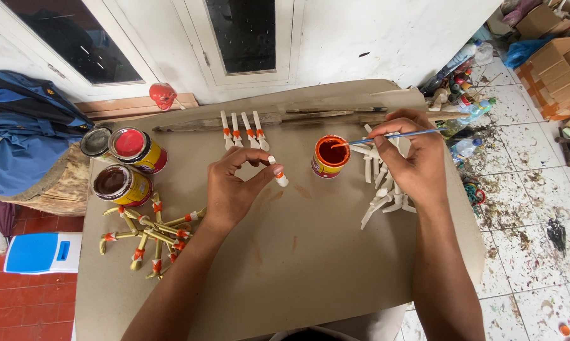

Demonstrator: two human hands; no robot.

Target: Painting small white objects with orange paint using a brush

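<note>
Brush dipped in orange tin, small piece pinched

Left hand (231,189) pinches a small white piece with an orange band (280,177) between thumb and fingertips, above the brown card sheet (310,252). Right hand (410,158) grips a thin blue-handled brush (392,135), its tip over the open orange paint tin (330,155) at centre. Unpainted white pieces (380,189) lie under the right hand. Four banded pieces (244,131) rest far of centre. Yellow pieces (149,233) and three paint tins (124,165) sit left.

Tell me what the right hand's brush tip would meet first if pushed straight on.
The right hand points its brush left; the tip likely meets the orange paint tin first, seemingly at its rim already.
</note>
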